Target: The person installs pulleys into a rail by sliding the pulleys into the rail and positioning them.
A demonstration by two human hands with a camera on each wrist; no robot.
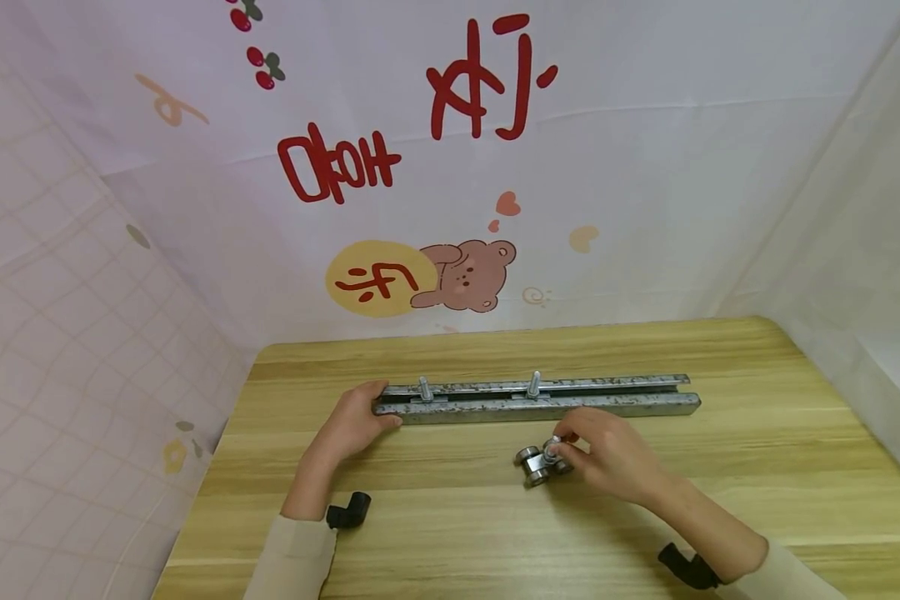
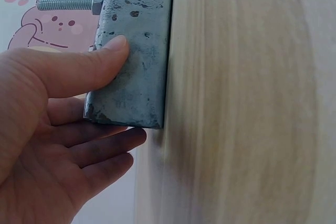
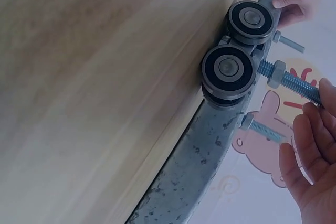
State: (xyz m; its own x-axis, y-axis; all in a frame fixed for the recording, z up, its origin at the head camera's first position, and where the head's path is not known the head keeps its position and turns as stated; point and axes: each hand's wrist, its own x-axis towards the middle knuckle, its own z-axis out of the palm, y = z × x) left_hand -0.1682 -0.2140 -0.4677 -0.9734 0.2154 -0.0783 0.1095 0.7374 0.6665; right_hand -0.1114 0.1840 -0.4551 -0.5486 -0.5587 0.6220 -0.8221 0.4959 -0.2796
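Observation:
A grey, spotted metal channel rail (image 1: 480, 412) lies lengthwise across the wooden table, its slot facing up. Two threaded bolts stand up from the slot, a left bolt (image 1: 424, 390) and a right bolt (image 1: 535, 385). My left hand (image 1: 354, 421) grips the rail's left end, the thumb (image 2: 107, 59) flat on its near face and fingers behind. In front of the rail, my right hand (image 1: 611, 457) pinches the threaded stem (image 3: 302, 86) of a roller trolley (image 1: 534, 464). Round wheels (image 3: 229, 67) and a nut (image 3: 276, 74) on the stem show in the right wrist view.
The wooden table (image 1: 435, 533) has a rounded far corner at each side. Behind it hangs a white printed cloth (image 1: 645, 208) with a bear and red characters. Black angled pieces sit at both wrists, on the left (image 1: 348, 510) and right (image 1: 688, 567).

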